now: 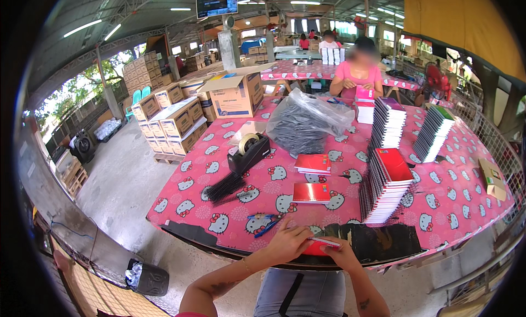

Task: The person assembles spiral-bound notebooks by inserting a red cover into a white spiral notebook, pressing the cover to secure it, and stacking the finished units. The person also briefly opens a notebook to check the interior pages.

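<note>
A red notebook (316,248) is held at the table's near edge, its spine edge turned up toward me. My left hand (289,242) is closed on its left end, with the fingertips at the spine. At the other end my right hand (342,254) grips the notebook between thumb and fingers. Blue-handled pliers (267,228) lie just beyond my left hand. Farther off are a red notebook (311,192) lying flat and a small pile of red notebooks (313,162). Loose black binding coils (224,188) rest to the left, beside a black tape dispenser (249,154).
A tall stack of red spiral notebooks (386,185) stands on the pink patterned table (186,194) at right, with more stacks (434,133) behind. A plastic bag of black coils (304,122) sits mid-table. A cardboard box (236,95) is at the far left; a co-worker (359,73) sits across.
</note>
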Tool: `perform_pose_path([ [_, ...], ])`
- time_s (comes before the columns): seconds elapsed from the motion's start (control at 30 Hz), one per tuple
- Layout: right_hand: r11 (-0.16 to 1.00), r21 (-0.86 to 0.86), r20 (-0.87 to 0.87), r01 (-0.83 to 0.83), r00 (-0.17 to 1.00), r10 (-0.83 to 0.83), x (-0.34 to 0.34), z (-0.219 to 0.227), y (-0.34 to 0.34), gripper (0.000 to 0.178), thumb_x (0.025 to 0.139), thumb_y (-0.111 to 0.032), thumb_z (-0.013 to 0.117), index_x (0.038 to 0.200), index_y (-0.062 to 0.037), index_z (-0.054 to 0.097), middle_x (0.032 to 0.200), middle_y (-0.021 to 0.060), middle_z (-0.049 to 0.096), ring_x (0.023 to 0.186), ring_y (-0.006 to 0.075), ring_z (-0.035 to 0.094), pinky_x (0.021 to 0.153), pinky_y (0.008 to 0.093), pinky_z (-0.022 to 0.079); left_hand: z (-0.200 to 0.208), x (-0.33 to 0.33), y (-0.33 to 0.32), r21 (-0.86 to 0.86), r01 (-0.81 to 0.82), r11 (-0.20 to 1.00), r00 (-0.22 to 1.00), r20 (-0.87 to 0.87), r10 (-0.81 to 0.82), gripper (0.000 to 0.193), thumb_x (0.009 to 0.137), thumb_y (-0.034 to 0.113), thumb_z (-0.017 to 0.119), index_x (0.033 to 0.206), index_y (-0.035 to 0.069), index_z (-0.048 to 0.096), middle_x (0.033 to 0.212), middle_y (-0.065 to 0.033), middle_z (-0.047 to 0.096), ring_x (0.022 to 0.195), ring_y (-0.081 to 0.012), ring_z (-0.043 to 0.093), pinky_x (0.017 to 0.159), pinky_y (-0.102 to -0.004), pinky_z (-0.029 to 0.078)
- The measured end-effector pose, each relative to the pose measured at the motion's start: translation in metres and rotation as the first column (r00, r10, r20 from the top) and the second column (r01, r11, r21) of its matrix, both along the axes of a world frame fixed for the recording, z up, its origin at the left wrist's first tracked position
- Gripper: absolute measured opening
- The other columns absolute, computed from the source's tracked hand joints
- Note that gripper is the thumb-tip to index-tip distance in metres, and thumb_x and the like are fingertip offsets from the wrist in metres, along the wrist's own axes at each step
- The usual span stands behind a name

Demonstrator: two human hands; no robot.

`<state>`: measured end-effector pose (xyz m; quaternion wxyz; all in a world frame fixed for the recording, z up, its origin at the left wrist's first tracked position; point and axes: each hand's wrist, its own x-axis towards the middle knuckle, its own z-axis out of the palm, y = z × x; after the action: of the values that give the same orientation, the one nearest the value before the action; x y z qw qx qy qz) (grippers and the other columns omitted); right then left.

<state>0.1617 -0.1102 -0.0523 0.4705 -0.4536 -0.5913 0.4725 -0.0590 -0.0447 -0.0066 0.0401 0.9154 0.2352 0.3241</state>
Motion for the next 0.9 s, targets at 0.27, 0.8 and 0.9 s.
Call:
perform_pose_path([
  [0.27,0.998,0.07,0.046,-0.007,0.999,0.004,0.005,-0.003,0.01,0.03,0.094,-0.005,0.064,0.123,0.0013,0.065,0.111,0.0077,0.071,0.1,0.0124,0.06,0.093,0.0286,0.047,0.001,0.003,0.007,-0.001,-0.012,1.0,0.997,-0.074,0.012,0.023,0.092,0.026,0.067,0.108,0.009,0.064,0.097,-0.0075,0.068,0.092,-0.0262,0.067,0.11,-0.0557,0.033],
  [0.8,0.978,-0.204,-0.166,-0.049,0.986,0.015,0.006,0.004,0.021,0.031,0.094,-0.012,0.069,0.122,-0.0004,0.066,0.106,0.0017,0.068,0.095,0.0076,0.06,0.086,0.025,0.049,0.008,-0.005,0.03,-0.338,0.005,0.941,0.999,-0.047,-0.022,0.02,0.095,0.021,0.065,0.109,0.009,0.072,0.089,-0.01,0.072,0.08,-0.0276,0.068,0.106,-0.052,0.04],
  [0.9,0.972,-0.23,-0.184,-0.044,0.983,0.0,0.006,0.009,0.021,0.03,0.093,-0.013,0.07,0.12,-0.0012,0.067,0.101,0.0008,0.069,0.091,0.0067,0.06,0.082,0.0246,0.049,0.008,-0.002,0.032,-0.372,0.01,0.928,0.999,-0.032,-0.024,0.018,0.095,0.019,0.064,0.107,0.007,0.072,0.09,-0.0113,0.072,0.079,-0.0289,0.068,0.101,-0.0485,0.042],
])
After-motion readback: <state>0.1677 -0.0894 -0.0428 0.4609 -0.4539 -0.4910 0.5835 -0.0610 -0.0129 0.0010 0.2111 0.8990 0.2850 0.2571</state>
